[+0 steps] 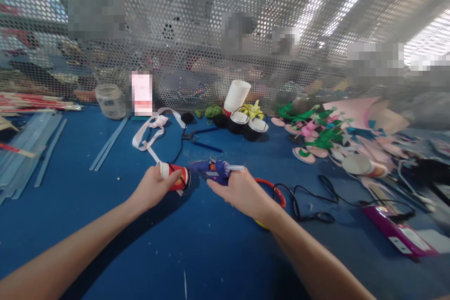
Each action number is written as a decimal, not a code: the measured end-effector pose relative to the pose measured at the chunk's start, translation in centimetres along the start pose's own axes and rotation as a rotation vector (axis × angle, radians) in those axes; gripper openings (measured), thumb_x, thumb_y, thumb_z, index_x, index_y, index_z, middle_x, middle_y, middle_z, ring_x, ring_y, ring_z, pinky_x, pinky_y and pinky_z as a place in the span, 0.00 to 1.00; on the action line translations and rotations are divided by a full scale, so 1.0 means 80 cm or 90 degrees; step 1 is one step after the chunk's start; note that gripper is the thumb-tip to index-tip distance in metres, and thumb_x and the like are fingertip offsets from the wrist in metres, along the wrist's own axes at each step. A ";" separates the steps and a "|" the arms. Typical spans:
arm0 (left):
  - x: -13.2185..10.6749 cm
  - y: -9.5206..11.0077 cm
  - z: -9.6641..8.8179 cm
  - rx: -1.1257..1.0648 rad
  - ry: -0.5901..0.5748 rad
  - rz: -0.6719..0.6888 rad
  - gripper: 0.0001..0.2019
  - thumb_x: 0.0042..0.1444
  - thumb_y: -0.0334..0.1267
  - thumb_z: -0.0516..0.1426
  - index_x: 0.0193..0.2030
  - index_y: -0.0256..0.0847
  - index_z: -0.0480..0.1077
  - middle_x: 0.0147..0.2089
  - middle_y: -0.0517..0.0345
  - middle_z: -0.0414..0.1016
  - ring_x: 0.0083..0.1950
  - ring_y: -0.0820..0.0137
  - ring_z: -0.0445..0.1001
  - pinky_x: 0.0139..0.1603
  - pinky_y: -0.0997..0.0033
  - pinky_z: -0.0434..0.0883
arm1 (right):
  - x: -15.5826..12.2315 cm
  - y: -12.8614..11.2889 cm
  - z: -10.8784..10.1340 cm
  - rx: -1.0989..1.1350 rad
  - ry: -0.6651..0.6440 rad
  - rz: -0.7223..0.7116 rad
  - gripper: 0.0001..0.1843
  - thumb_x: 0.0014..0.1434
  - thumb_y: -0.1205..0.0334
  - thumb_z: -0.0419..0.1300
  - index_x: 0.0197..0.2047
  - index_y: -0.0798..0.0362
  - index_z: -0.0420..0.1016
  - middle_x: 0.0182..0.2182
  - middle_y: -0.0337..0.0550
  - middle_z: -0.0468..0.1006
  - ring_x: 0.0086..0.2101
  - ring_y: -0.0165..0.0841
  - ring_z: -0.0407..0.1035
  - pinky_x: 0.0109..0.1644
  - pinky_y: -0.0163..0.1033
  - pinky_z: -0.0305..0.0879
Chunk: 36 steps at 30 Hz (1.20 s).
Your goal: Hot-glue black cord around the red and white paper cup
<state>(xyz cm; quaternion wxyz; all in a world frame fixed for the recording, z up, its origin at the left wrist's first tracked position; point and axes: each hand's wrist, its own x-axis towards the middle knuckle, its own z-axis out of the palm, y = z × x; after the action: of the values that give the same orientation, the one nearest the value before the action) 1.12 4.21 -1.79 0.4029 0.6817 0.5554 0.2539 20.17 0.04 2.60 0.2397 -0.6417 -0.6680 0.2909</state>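
Observation:
My left hand (150, 186) is wrapped round a red paper cup (183, 178), which lies on its side with black cord around its base end. A glue gun (220, 172), blue-purple with a pale glue stick in its back, is gripped in my right hand (242, 191). Its nozzle points left at the cup's base; I cannot tell whether they touch. Just beyond, pliers with blue handles (205, 146) lie open on the blue table (140, 262). A white ribbon (140, 138) curls behind the cup.
Clear glue sticks (31, 159) and a glass jar (110, 101) are at left. Stacked white cups (237, 95) and two black-wrapped cups (256, 127) stand at the back. Green and pink craft flowers (316, 133), a black cable (298, 201) and a purple power strip (397, 232) occupy the right.

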 end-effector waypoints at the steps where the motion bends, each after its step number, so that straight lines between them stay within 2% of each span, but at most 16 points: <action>1: 0.000 0.001 0.000 -0.004 0.002 0.001 0.21 0.48 0.50 0.50 0.14 0.37 0.63 0.11 0.66 0.54 0.15 0.78 0.48 0.16 0.76 0.46 | 0.001 0.000 0.000 -0.002 -0.004 -0.003 0.10 0.49 0.59 0.51 0.21 0.53 0.58 0.10 0.32 0.60 0.12 0.23 0.54 0.15 0.28 0.50; 7: -0.001 0.004 0.000 -0.010 0.017 -0.009 0.20 0.47 0.50 0.51 0.13 0.38 0.59 0.12 0.67 0.52 0.16 0.78 0.48 0.16 0.76 0.46 | 0.003 0.007 0.003 -0.001 -0.007 -0.034 0.09 0.49 0.58 0.51 0.23 0.53 0.60 0.13 0.33 0.61 0.14 0.23 0.55 0.16 0.28 0.51; 11: 0.000 0.003 0.000 -0.027 0.003 -0.006 0.19 0.47 0.50 0.50 0.14 0.38 0.60 0.13 0.66 0.55 0.16 0.78 0.49 0.16 0.76 0.47 | 0.002 0.010 0.003 -0.003 -0.003 -0.028 0.10 0.49 0.58 0.51 0.22 0.53 0.58 0.12 0.32 0.59 0.14 0.22 0.51 0.14 0.28 0.48; 17: -0.002 0.006 -0.001 -0.027 0.000 -0.006 0.21 0.47 0.50 0.50 0.12 0.37 0.62 0.11 0.66 0.54 0.15 0.78 0.47 0.16 0.75 0.45 | 0.002 0.006 0.003 -0.013 0.014 -0.068 0.11 0.48 0.61 0.52 0.19 0.53 0.55 0.13 0.32 0.57 0.14 0.22 0.48 0.15 0.28 0.48; 21: -0.003 0.011 -0.002 -0.038 0.006 -0.029 0.20 0.46 0.49 0.51 0.11 0.38 0.61 0.10 0.67 0.51 0.15 0.79 0.45 0.16 0.75 0.43 | -0.001 0.002 -0.005 0.030 -0.013 -0.015 0.09 0.48 0.60 0.52 0.21 0.54 0.59 0.12 0.32 0.59 0.12 0.22 0.51 0.14 0.28 0.49; 25: -0.003 0.015 -0.006 -0.077 0.016 -0.061 0.19 0.45 0.50 0.51 0.12 0.39 0.57 0.11 0.69 0.46 0.15 0.80 0.43 0.16 0.75 0.41 | -0.001 0.003 -0.029 0.132 -0.055 0.052 0.08 0.47 0.59 0.54 0.26 0.55 0.64 0.12 0.32 0.62 0.12 0.24 0.57 0.15 0.29 0.54; 27: -0.003 0.016 -0.007 -0.097 0.038 -0.056 0.19 0.44 0.50 0.52 0.12 0.40 0.56 0.12 0.69 0.47 0.16 0.80 0.44 0.16 0.75 0.42 | 0.007 0.012 -0.041 0.167 -0.014 0.033 0.09 0.46 0.59 0.56 0.27 0.56 0.65 0.13 0.33 0.65 0.15 0.25 0.60 0.18 0.30 0.58; 29: -0.003 0.018 -0.008 -0.111 0.055 -0.054 0.19 0.43 0.50 0.52 0.13 0.41 0.53 0.12 0.69 0.48 0.16 0.80 0.44 0.16 0.76 0.43 | 0.021 0.028 -0.048 0.177 0.078 0.029 0.10 0.46 0.58 0.57 0.25 0.57 0.66 0.16 0.36 0.68 0.18 0.26 0.63 0.22 0.31 0.60; 31: -0.004 0.018 -0.009 -0.114 0.059 -0.051 0.19 0.43 0.50 0.53 0.13 0.41 0.53 0.12 0.69 0.48 0.16 0.80 0.45 0.16 0.76 0.43 | 0.038 0.048 -0.051 0.184 0.177 0.051 0.12 0.45 0.57 0.58 0.28 0.58 0.66 0.22 0.39 0.72 0.21 0.26 0.64 0.25 0.31 0.61; 32: -0.004 0.018 -0.010 -0.112 0.059 -0.048 0.19 0.43 0.50 0.53 0.13 0.41 0.53 0.13 0.69 0.48 0.16 0.80 0.45 0.16 0.76 0.43 | 0.046 0.058 -0.050 0.166 0.195 0.074 0.13 0.46 0.55 0.57 0.28 0.58 0.66 0.23 0.40 0.72 0.22 0.26 0.65 0.25 0.31 0.61; 36: -0.003 0.018 -0.012 -0.092 0.049 -0.018 0.18 0.44 0.49 0.52 0.14 0.41 0.52 0.14 0.69 0.45 0.17 0.78 0.45 0.17 0.75 0.43 | 0.073 0.095 -0.040 0.124 0.183 0.131 0.14 0.52 0.56 0.51 0.23 0.57 0.64 0.18 0.41 0.70 0.17 0.24 0.62 0.21 0.30 0.59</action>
<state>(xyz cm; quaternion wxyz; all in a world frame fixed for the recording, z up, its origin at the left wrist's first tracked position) 1.10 4.14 -0.04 0.4334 0.6326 0.5601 0.3135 27.44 6.19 -0.71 0.3627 -0.7152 -0.5264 0.2825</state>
